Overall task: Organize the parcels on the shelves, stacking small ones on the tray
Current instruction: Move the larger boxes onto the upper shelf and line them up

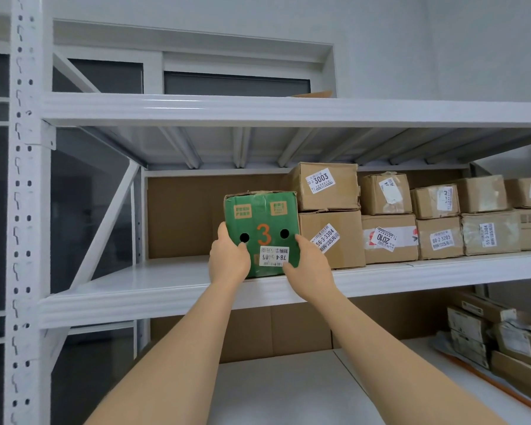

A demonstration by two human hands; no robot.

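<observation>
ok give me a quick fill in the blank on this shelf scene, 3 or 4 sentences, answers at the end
1. The box held by the left hand and the right hand is coloured ____.
2. The big orange digit printed on the green box is ____.
3. The brown box stacked right of it has a label reading ____.
4. The green box sits at the ____ end of the row of parcels on the middle shelf.

Answers: green; 3; 3003; left

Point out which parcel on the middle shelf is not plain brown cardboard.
The green box at the left end of the row, held by both hands; it bears an orange 3 and two round holes. Every other parcel there is brown.
</observation>
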